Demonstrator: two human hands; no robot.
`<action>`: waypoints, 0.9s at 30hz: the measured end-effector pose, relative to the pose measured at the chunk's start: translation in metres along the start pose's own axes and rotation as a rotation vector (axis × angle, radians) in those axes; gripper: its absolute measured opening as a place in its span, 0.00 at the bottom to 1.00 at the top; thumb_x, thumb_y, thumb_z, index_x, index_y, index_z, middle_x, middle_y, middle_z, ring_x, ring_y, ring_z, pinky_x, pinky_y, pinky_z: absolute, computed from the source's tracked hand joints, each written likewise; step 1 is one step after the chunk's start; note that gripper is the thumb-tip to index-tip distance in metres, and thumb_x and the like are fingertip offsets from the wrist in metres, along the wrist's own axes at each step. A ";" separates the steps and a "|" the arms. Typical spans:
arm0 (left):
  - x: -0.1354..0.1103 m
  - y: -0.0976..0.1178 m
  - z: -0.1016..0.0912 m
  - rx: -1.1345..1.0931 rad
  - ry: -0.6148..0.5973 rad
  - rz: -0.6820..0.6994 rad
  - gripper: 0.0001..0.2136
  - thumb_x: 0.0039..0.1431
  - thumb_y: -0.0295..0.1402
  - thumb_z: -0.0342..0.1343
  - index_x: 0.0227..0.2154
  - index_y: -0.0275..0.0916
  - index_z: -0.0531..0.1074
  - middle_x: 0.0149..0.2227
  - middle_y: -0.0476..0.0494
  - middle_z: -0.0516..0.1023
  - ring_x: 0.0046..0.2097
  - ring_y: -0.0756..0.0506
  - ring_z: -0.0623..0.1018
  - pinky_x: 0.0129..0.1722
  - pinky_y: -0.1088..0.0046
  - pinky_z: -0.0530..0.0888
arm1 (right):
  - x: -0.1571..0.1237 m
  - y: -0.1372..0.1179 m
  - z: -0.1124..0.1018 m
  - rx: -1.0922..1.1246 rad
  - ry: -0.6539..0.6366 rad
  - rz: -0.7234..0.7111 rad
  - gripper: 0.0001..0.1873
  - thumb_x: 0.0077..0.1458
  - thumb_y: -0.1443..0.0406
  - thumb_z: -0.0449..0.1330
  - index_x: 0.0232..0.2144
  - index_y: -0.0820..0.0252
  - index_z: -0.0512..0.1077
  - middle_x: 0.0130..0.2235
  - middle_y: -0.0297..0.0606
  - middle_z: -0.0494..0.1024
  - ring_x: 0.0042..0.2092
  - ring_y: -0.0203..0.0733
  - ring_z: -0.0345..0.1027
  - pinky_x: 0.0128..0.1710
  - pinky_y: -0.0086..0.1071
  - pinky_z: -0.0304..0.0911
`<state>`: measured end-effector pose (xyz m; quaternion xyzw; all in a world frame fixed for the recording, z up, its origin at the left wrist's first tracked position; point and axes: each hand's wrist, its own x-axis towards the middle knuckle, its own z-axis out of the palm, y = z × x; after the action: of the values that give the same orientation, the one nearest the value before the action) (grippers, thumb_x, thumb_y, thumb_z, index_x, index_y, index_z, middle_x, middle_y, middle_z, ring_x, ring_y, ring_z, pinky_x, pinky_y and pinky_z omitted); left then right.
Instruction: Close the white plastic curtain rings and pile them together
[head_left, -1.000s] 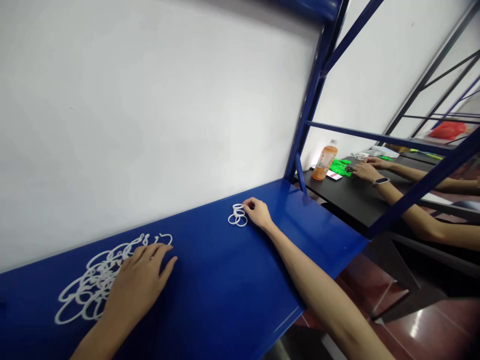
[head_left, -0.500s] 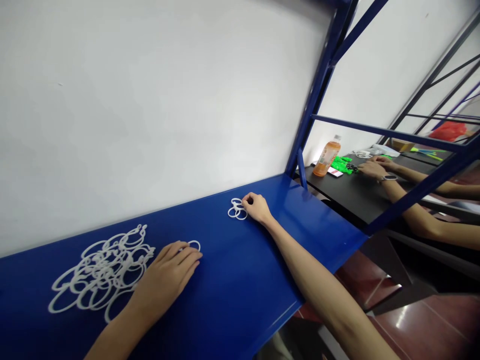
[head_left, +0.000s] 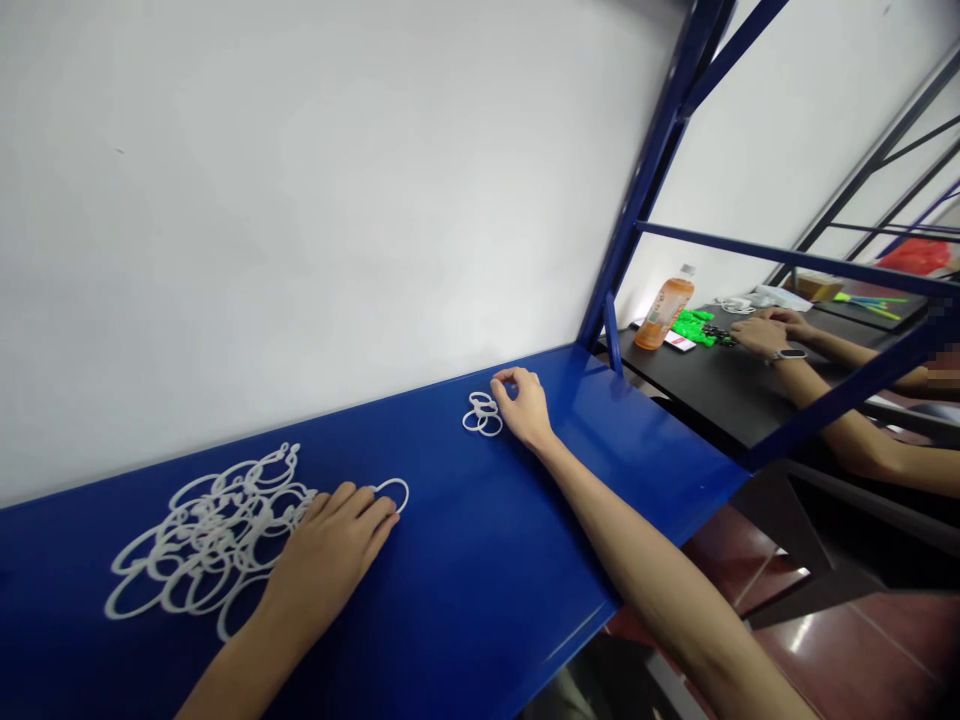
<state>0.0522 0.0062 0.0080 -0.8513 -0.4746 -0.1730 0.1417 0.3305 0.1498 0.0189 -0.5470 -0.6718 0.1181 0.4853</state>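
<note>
On the left of the blue table (head_left: 465, 570) lies a tangled heap of white plastic rings (head_left: 202, 545) with small knobs and loops. My left hand (head_left: 337, 535) rests palm down at the heap's right edge, fingers curled over one white ring (head_left: 407, 492). Part of that ring sticks out past the fingertips; the rest is hidden beneath them. Farther right, a small group of white rings (head_left: 484, 420) lies overlapping on the table. My right hand (head_left: 523, 408) is just right of this group, thumb and forefinger curled together in a loop, with nothing visible in them.
A white wall (head_left: 300, 200) borders the table's back. A blue metal frame (head_left: 637, 220) stands at its right end. Beyond, a black table (head_left: 697, 380) holds an orange drink bottle (head_left: 666, 308), green pieces (head_left: 694, 326) and a co-worker's hands (head_left: 765, 332).
My right hand has drawn slightly away from the small group of rings, which stays on the table. More of the ring under my left hand now shows. The view has shifted a little.
</note>
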 end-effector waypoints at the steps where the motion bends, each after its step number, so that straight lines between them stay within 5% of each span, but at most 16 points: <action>1: 0.000 0.001 0.000 -0.006 0.015 0.032 0.13 0.70 0.35 0.46 0.35 0.44 0.76 0.31 0.48 0.77 0.38 0.42 0.73 0.41 0.62 0.66 | -0.003 -0.008 -0.001 0.011 -0.008 -0.035 0.07 0.61 0.62 0.57 0.36 0.58 0.73 0.41 0.39 0.79 0.47 0.45 0.68 0.51 0.39 0.63; 4: 0.001 0.005 -0.002 0.023 0.100 0.121 0.14 0.71 0.32 0.44 0.38 0.42 0.76 0.31 0.48 0.79 0.38 0.43 0.74 0.42 0.63 0.66 | -0.018 -0.034 -0.003 0.074 -0.134 -0.147 0.06 0.61 0.61 0.59 0.36 0.56 0.74 0.38 0.35 0.79 0.42 0.41 0.70 0.47 0.35 0.65; 10: 0.006 0.014 -0.014 0.051 0.202 0.162 0.12 0.69 0.29 0.47 0.38 0.40 0.76 0.34 0.48 0.82 0.36 0.44 0.75 0.40 0.64 0.66 | -0.054 -0.071 0.002 0.313 -0.684 -0.277 0.11 0.62 0.59 0.61 0.43 0.59 0.73 0.33 0.33 0.78 0.32 0.34 0.72 0.35 0.28 0.66; 16: 0.009 0.017 -0.015 -0.043 0.275 0.136 0.05 0.66 0.30 0.53 0.41 0.39 0.73 0.36 0.47 0.81 0.38 0.44 0.77 0.43 0.64 0.68 | -0.065 -0.076 0.006 0.369 -0.734 -0.236 0.04 0.63 0.66 0.59 0.41 0.60 0.72 0.31 0.32 0.78 0.33 0.34 0.73 0.35 0.28 0.67; 21: 0.004 0.016 -0.007 -0.188 0.384 -0.047 0.05 0.65 0.32 0.56 0.42 0.39 0.68 0.34 0.46 0.79 0.37 0.45 0.78 0.43 0.67 0.72 | -0.064 -0.077 0.004 0.363 -0.734 -0.308 0.06 0.64 0.64 0.60 0.41 0.60 0.74 0.34 0.35 0.79 0.34 0.35 0.73 0.36 0.28 0.67; 27: 0.002 0.011 -0.002 -0.282 0.281 -0.130 0.11 0.69 0.40 0.49 0.46 0.42 0.70 0.36 0.48 0.81 0.38 0.46 0.79 0.43 0.68 0.72 | -0.065 -0.074 0.006 0.383 -0.791 -0.470 0.05 0.65 0.66 0.59 0.39 0.60 0.75 0.40 0.38 0.81 0.41 0.37 0.75 0.44 0.30 0.68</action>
<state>0.0627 0.0012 0.0102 -0.7978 -0.4753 -0.3634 0.0744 0.2757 0.0689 0.0327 -0.1951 -0.8758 0.3252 0.2987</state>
